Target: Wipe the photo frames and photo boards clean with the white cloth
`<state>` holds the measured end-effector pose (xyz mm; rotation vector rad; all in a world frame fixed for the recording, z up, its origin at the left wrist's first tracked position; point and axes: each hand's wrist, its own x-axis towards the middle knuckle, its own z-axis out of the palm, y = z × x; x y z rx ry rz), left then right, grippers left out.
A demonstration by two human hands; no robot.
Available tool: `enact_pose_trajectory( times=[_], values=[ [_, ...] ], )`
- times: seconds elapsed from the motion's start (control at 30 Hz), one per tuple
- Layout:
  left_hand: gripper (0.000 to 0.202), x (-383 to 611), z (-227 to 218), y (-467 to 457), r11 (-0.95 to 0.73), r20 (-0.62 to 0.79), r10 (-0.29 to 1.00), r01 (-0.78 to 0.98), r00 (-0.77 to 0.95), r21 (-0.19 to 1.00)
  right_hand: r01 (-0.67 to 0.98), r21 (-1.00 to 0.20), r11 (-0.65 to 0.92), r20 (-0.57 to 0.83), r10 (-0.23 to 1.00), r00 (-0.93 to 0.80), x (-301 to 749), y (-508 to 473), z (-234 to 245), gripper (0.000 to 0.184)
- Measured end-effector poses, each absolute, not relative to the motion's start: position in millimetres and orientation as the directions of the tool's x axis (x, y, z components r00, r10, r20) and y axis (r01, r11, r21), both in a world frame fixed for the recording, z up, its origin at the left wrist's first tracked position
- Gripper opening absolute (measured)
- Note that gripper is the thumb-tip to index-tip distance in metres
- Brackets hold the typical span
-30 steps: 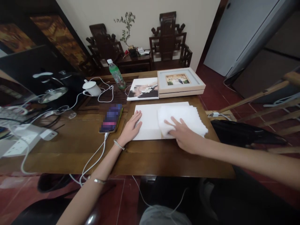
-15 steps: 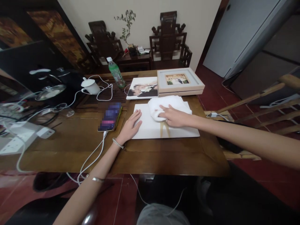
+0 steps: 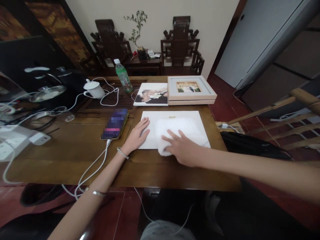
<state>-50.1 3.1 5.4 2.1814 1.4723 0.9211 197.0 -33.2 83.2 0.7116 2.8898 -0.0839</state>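
Note:
A flat white panel (image 3: pixel 150 144) lies on the wooden table. My left hand (image 3: pixel 139 135) rests flat on its left edge with the fingers stretched out. On the panel's front right part is a folded white towel (image 3: pixel 183 125). My right hand (image 3: pixel 185 148) holds this towel down from above, fingers spread over it and the thumb side partly hidden. Part of the towel hangs past the panel's front edge. Above the towel's far edge a small gold mark (image 3: pixel 172 117) shows on the panel; the rest of the gold shape is covered.
Behind the panel lie a photo print (image 3: pixel 152 95) and stacked pale wood frames (image 3: pixel 192 90). A phone (image 3: pixel 115 125) on a charging cable is to the left. Farther off stand a green bottle (image 3: pixel 123 76), a lidded white cup (image 3: pixel 94 89) and a power strip (image 3: pixel 15 141).
My right hand has pulled the towel toward me over the panel, covering the gold shape's near part and baring the panel's far edge. My left hand stays on the left edge.

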Motion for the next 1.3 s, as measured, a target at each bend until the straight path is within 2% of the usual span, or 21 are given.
enact_pose_trajectory(
  times=[0.17, 0.33, 0.43, 0.5, 0.63, 0.77, 0.93, 1.07, 1.2, 1.3],
  values=[
    [0.052, -50.8, 4.6, 3.8, -0.403, 0.311, 0.913, 0.689, 0.262, 0.603, 0.57, 0.071, 0.819, -0.225, 0.569, -0.791, 176.9, 28.4, 85.0, 0.058],
    [0.051, -50.7, 5.2, 3.5, -0.401, 0.306, 0.914, 0.689, 0.264, 0.603, 0.579, 0.148, 0.802, -0.112, 0.595, -0.796, 170.0, 45.3, 74.5, 0.053],
    [0.051, -50.6, 4.6, 3.6, -0.397, 0.306, 0.916, 0.693, 0.26, 0.602, 0.548, 0.158, 0.821, -0.064, 0.563, -0.824, 176.1, 15.5, 66.1, 0.047],
    [0.05, -50.6, 4.2, 3.6, -0.394, 0.305, 0.917, 0.699, 0.257, 0.597, 0.505, 0.125, 0.854, -0.047, 0.513, -0.857, 181.0, -13.7, 65.0, 0.042],
    [0.051, -51.5, 4.5, 3.8, -0.409, 0.303, 0.911, 0.704, 0.28, 0.58, 0.404, 0.011, 0.915, -0.117, 0.403, -0.908, 185.9, -60.1, 74.8, 0.039],
    [0.051, -51.6, 5.7, 4.3, -0.43, 0.309, 0.902, 0.701, 0.303, 0.568, 0.361, -0.016, 0.932, -0.169, 0.353, -0.92, 180.7, -52.5, 83.6, 0.041],
    [0.049, -50.3, 5.7, 4.8, -0.407, 0.308, 0.912, 0.705, 0.273, 0.581, 0.42, 0.054, 0.906, -0.166, 0.423, -0.891, 165.8, 16.0, 79.1, 0.052],
    [0.05, -50.5, 4.5, 4.7, -0.403, 0.312, 0.913, 0.704, 0.264, 0.585, 0.489, 0.11, 0.866, -0.104, 0.499, -0.86, 153.3, 53.2, 72.3, 0.054],
    [0.05, -50.7, 5.0, 4.6, -0.408, 0.312, 0.911, 0.704, 0.27, 0.581, 0.532, 0.159, 0.832, -0.059, 0.545, -0.836, 148.2, 34.3, 66.6, 0.048],
    [0.05, -51.3, 4.5, 4.8, -0.4, 0.301, 0.914, 0.718, 0.271, 0.569, 0.504, 0.158, 0.849, -0.022, 0.513, -0.858, 152.6, -9.9, 67.2, 0.039]
  ],
)
